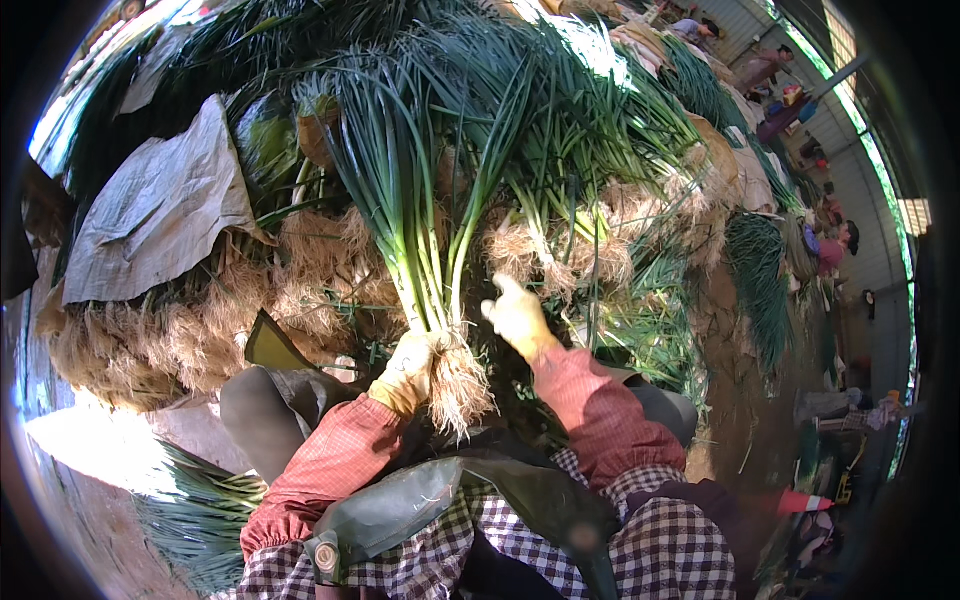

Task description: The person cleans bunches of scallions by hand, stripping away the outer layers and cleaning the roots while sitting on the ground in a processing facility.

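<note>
My left hand (404, 374), in a pale yellow glove, is closed around the base of a bunch of green onions (432, 270). Pale, stringy roots (460, 388) spill out beside that hand, and the long green leaves fan upward and away from me. To the right of the bunch, my right hand (520, 318), gloved the same way, is held apart from the stalks. Its fingers are partly spread, with nothing visible in them. Just beyond it are the roots of more green onions (540, 255) in the heap.
A large heap of green onions (590, 120) spans the far side, roots toward me. A pale woven sheet (165, 205) covers its left part. More onions (200, 520) lie at lower left. People (832, 248) sit along the right, near an orange-and-white cone (803, 502).
</note>
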`<action>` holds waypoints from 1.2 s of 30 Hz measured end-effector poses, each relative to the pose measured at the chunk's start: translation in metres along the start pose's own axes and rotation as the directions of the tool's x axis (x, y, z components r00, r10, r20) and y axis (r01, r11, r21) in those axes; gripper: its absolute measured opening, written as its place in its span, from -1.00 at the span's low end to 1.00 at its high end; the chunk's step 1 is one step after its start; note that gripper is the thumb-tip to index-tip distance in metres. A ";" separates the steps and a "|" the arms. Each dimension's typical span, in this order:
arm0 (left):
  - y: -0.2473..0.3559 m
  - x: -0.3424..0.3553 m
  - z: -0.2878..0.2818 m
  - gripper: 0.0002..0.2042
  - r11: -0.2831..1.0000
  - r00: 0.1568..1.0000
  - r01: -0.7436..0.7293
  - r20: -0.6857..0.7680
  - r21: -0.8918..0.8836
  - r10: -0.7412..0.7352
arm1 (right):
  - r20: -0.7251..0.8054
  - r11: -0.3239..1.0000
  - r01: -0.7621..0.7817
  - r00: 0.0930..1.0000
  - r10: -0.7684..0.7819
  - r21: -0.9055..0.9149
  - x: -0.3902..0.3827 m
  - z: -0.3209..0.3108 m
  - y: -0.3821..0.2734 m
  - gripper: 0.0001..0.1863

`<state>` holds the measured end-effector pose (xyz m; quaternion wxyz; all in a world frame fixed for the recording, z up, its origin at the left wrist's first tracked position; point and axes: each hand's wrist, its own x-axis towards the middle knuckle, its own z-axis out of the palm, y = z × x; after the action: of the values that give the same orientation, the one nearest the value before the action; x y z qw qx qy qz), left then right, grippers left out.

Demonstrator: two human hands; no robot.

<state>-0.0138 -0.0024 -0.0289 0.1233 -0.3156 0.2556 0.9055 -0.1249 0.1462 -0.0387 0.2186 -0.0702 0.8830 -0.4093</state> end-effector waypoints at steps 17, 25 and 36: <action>0.063 -0.078 0.039 -0.67 0.889 0.668 -0.033 0.651 -0.456 0.359 | -0.804 0.775 0.514 0.595 -0.014 0.367 0.026 -0.463 -0.035 -0.80; 0.053 -0.059 0.043 -0.62 0.871 0.820 -0.144 0.437 -0.469 0.371 | -0.427 0.903 0.007 0.883 0.197 0.431 -0.044 -0.292 0.025 -0.75; -0.009 -0.011 0.006 -0.81 0.955 0.972 -0.125 0.228 0.270 0.063 | -0.036 0.621 -0.048 0.992 0.122 0.782 0.020 -0.008 -0.004 -0.94</action>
<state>-0.0052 0.0072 -0.0215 0.1509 -0.1816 0.3821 0.8934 -0.1468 0.1433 -0.0378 0.2084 0.0907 0.6298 -0.7427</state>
